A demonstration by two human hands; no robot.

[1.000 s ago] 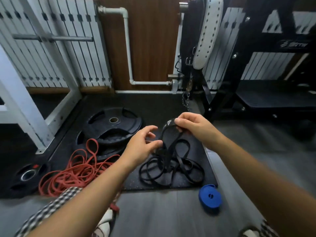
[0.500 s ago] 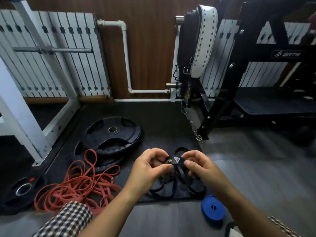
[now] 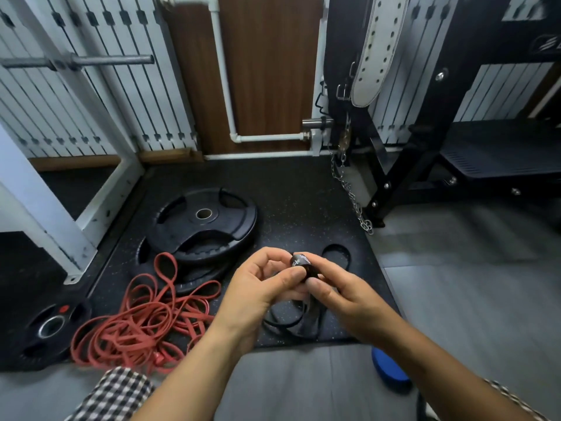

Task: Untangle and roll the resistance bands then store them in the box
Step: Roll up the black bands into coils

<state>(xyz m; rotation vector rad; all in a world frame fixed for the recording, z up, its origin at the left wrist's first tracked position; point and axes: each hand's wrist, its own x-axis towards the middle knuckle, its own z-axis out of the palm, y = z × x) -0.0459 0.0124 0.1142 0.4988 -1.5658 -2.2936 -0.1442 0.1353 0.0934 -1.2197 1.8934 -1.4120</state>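
Over the black mat [image 3: 291, 189] we've got both hands, left [image 3: 258, 291] and right [image 3: 343, 294], pinching the black band's [image 3: 302, 264] rolled end; red bands [image 3: 142, 323] piled just left.

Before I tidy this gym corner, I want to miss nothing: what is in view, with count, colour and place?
speckled black rubber mat: one, black, floor centre
black flat rubber resistance band: one, black, end rolled up, rest loose on the mat
tangled red rubber resistance bands: count unclear, red, heap at the mat's left edge
blue rolled resistance band: one, blue, grey floor beside the mat's near right corner
black round weight plates: three, black, two stacked on the mat, one small far left
white perforated leather belt: one, white, hanging top right of centre
steel chain: one, silver, hanging below the belt
left hand: one, pinches the band's roll
right hand: one, pinches the band's roll
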